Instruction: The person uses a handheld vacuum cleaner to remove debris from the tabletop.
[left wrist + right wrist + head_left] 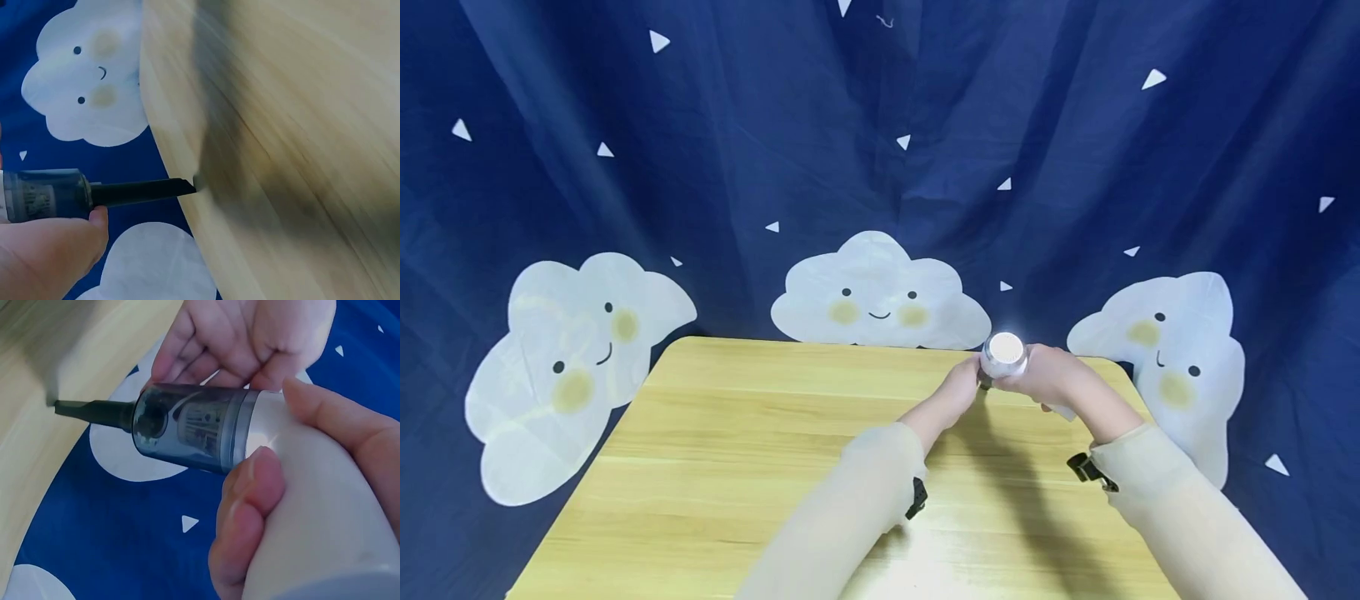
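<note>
My right hand (312, 487) is wrapped around the white body of a handheld vacuum (250, 444), thumb and fingers curled on it. My left hand (244, 337) pinches the smoky transparent dust cup section just ahead of my right; fingers curled against it. In the left wrist view my thumb (50, 250) sits under the cup, and the black crevice nozzle (140, 190) sticks out from it. The nozzle tip is right at the far edge of the tabletop (737, 433); can't tell if it's touching. In the head view the vacuum's white round rear end faces me, held up between both hands above the far right part of the tabletop. Beyond the hands: a dark blue cloth (880, 125) with white clouds and triangles.
</note>
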A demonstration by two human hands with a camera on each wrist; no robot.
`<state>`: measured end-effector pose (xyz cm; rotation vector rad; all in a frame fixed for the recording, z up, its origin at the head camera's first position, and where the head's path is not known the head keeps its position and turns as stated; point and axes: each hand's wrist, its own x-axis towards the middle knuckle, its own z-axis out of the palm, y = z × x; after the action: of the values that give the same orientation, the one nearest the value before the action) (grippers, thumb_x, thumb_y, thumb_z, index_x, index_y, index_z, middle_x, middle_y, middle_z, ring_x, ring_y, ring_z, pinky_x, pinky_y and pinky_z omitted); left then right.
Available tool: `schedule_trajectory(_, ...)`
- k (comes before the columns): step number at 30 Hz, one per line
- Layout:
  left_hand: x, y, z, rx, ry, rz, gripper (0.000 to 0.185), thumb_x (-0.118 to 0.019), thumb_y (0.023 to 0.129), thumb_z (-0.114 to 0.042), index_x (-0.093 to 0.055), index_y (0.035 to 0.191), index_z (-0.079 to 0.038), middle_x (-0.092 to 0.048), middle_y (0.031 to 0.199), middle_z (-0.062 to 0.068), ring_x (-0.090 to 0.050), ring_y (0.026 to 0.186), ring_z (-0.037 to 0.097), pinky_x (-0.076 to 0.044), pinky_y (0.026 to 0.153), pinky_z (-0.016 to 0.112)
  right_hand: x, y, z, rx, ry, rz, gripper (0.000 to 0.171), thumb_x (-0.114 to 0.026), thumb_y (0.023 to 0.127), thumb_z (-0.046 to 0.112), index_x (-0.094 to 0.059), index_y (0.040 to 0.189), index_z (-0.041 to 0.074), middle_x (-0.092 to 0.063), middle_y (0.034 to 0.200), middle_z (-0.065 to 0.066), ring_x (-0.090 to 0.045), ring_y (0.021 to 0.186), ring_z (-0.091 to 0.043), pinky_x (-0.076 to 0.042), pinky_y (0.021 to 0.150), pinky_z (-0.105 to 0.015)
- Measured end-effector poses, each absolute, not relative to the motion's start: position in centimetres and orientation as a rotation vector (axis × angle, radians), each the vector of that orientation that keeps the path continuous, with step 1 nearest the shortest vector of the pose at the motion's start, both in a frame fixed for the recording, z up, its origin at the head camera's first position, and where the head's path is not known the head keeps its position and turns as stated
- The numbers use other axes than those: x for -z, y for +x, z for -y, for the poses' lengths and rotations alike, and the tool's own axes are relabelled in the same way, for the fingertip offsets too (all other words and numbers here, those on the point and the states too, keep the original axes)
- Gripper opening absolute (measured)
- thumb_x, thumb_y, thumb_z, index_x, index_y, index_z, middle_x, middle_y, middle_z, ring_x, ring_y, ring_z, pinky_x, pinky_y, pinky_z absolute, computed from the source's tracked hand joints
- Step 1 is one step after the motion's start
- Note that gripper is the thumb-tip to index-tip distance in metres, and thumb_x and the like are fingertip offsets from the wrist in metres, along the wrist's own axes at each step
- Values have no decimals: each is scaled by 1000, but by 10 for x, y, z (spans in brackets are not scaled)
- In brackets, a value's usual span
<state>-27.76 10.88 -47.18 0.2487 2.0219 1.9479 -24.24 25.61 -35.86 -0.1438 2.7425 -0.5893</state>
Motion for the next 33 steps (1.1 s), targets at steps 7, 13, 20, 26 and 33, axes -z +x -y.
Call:
schedule_trajectory(7,471,-272,-97,-1611,431,-2470,69,-11,108,-52,-60,134,-12,-58,141,8,-49,134,27,-37,114,44,354,-240,-261,763,-135,-2655,56,-73,88,43,-54,118,-1,-54,63,-8,-55,52,-21,-51,50,-34)
schedule_trajectory(13,471,-270,-86,-1452,546,-2641,63,-14,109,-49,-57,140,-15,-58,138,11,-51,131,27,-39,112,45,356,-242,-263,913,-129,-2581,43,-72,91,41,-59,101,1,-54,59,-8,-53,46,-18,-50,47,-32)
schedule_trajectory(20,477,-269,-72,-1329,618,-2771,58,-20,109,-48,-44,152,-18,-55,142,10,-52,130,26,-41,110,42,362,-243,-260,1072,-139,-2477,43,-71,92,37,-60,111,-1,-52,60,-8,-52,47,-19,-49,45,-31)
schedule_trajectory(26,481,-266,-63,-1283,615,-2813,58,-24,109,-47,-42,153,-14,-54,140,11,-53,128,26,-43,108,41,370,-244,-258,1185,-149,-2401,49,-71,93,37,-56,119,-2,-53,60,-9,-53,47,-19,-49,45,-31)
schedule_trajectory(33,485,-264,-61,-1342,640,-2777,60,-24,108,-49,-41,154,-13,-54,140,13,-53,126,27,-44,108,43,367,-245,-257,1138,-168,-2403,50,-70,93,39,-56,122,0,-52,61,-9,-53,48,-20,-49,46,-32)
